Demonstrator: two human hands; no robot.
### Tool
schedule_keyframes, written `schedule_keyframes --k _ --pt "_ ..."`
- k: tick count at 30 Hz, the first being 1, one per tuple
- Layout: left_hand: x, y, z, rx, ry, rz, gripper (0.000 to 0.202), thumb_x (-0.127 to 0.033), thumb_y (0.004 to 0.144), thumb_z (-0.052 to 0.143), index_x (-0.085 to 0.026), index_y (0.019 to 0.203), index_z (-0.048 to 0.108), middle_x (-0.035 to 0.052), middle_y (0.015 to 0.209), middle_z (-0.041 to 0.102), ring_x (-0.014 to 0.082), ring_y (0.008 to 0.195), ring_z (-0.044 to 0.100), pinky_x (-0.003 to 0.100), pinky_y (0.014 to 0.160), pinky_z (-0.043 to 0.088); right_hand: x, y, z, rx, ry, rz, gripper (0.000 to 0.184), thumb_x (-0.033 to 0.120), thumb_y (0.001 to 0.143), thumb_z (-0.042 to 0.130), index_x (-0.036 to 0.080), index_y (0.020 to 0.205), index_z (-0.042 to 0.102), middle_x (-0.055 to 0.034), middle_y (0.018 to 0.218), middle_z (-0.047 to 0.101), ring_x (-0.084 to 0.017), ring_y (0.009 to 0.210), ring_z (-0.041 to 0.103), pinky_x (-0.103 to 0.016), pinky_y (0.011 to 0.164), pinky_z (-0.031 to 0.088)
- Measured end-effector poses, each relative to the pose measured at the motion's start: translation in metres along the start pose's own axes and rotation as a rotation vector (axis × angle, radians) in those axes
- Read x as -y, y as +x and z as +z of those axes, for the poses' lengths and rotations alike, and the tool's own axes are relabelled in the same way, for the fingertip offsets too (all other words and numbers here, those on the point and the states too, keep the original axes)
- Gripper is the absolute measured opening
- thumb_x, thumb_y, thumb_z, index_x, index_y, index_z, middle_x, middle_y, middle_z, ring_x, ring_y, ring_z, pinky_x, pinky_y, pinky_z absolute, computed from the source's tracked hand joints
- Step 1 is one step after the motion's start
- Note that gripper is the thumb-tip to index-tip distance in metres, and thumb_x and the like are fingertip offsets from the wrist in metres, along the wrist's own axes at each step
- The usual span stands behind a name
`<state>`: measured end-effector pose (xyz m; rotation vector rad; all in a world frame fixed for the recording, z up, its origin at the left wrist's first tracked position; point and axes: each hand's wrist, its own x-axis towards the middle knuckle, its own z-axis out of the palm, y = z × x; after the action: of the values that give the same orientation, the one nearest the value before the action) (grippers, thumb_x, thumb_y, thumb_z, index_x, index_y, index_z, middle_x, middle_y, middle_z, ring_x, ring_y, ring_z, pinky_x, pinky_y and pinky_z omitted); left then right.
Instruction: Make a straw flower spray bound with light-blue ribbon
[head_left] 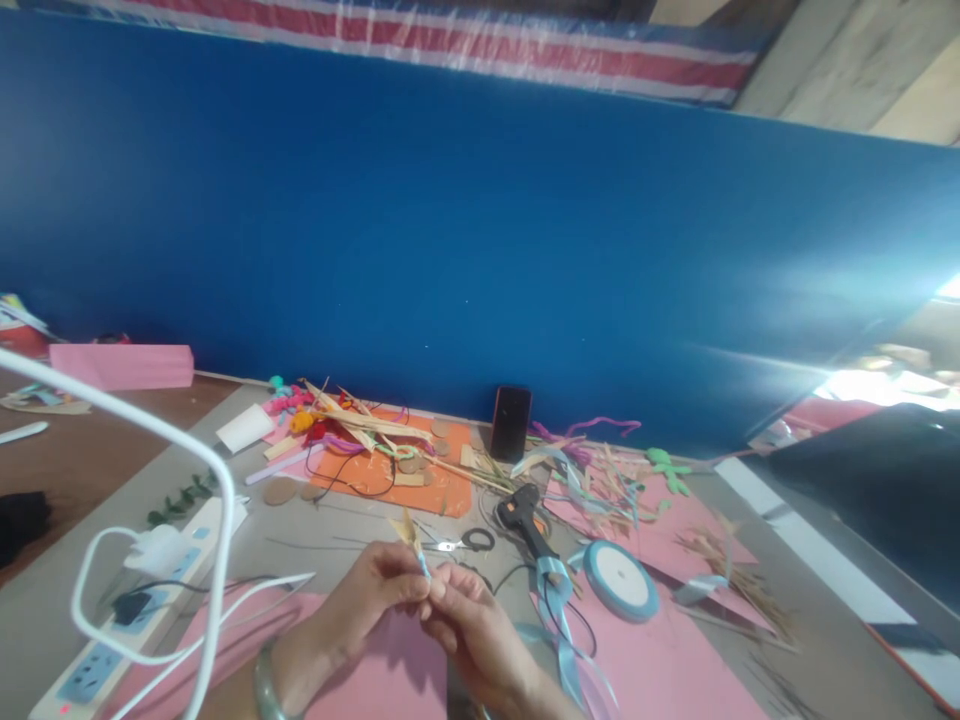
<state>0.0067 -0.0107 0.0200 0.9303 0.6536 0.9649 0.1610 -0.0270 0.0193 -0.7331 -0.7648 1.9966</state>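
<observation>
My left hand [371, 590] and my right hand [469, 620] meet at the fingertips low in the middle of the view. Between them they pinch a small piece of dry straw-coloured leaf [411, 532] with a bit of light blue ribbon wrapped at its base. The leaf tip sticks up above my fingers. A bangle sits on my left wrist. A spool of light blue ribbon [621, 580] lies to the right of my hands, its loose ribbon end [559, 610] trailing towards my right wrist.
A black glue gun [525, 518] and small scissors [465, 543] lie just beyond my hands. An orange sheet [442, 492] holds straw strips and pipe cleaners. A black phone [511, 422] leans on the blue wall. A white power strip [127, 625] with cables lies at left. Pink sheets [660, 670] cover the table.
</observation>
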Motion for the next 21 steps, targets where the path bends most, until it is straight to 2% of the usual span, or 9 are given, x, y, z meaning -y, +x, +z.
schedule_keyframes --k 3,8,11,14,17,21 --pt "-0.001 0.0 0.003 -0.048 0.005 0.002 0.032 -0.035 0.07 0.079 -0.013 0.056 0.061 -0.0004 0.051 0.056 0.0115 0.053 0.049 0.024 0.055 0.036 0.0 0.0 0.001 -0.055 -0.102 -0.04 0.032 0.041 0.075 0.078 0.013 0.065 0.066 0.0003 0.062 0.06 -0.002 0.044 0.031 -0.019 0.047 0.018" --pt "-0.007 0.0 0.005 -0.135 0.183 0.091 0.032 -0.037 0.078 0.072 -0.015 0.059 0.057 -0.0024 0.056 0.052 0.0119 0.054 0.049 0.025 0.057 0.038 0.0 -0.002 0.002 -0.169 -0.557 -0.148 0.048 0.054 0.086 0.062 0.013 0.064 0.072 0.0051 0.042 0.044 -0.006 0.041 0.035 -0.02 0.045 0.026" --pt "-0.007 0.0 0.001 -0.239 0.389 0.209 0.028 -0.034 0.081 0.069 -0.015 0.064 0.058 -0.0013 0.068 0.051 0.0129 0.065 0.05 0.025 0.063 0.039 0.001 -0.003 -0.001 -0.205 -0.721 -0.211 0.044 0.055 0.085 0.062 0.013 0.077 0.075 0.0004 0.054 0.058 -0.009 0.046 0.046 -0.021 0.047 0.033" --pt "-0.004 -0.001 -0.003 -0.236 0.517 0.277 0.025 -0.033 0.084 0.066 -0.016 0.068 0.059 -0.0006 0.074 0.049 0.0137 0.071 0.049 0.026 0.067 0.039 0.002 -0.005 -0.006 -0.292 -0.828 -0.338 0.034 0.048 0.082 0.068 0.015 0.089 0.074 -0.0052 0.074 0.069 -0.014 0.061 0.056 -0.023 0.055 0.042" --pt "0.001 -0.003 -0.003 -0.21 0.587 0.318 0.024 -0.033 0.086 0.065 -0.017 0.069 0.058 -0.0007 0.074 0.048 0.0144 0.071 0.049 0.026 0.068 0.04 0.004 -0.008 -0.011 -0.364 -0.901 -0.457 0.027 0.041 0.083 0.068 0.015 0.09 0.072 -0.0035 0.07 0.068 -0.013 0.057 0.053 -0.023 0.055 0.043" --pt "0.008 -0.004 -0.002 -0.157 0.63 0.382 0.025 -0.032 0.086 0.066 -0.017 0.068 0.059 0.0006 0.073 0.05 0.0152 0.071 0.052 0.026 0.067 0.041 0.006 -0.011 -0.011 -0.35 -0.942 -0.578 0.018 0.034 0.08 0.072 0.018 0.087 0.069 -0.0011 0.071 0.068 -0.01 0.052 0.052 -0.021 0.053 0.044"
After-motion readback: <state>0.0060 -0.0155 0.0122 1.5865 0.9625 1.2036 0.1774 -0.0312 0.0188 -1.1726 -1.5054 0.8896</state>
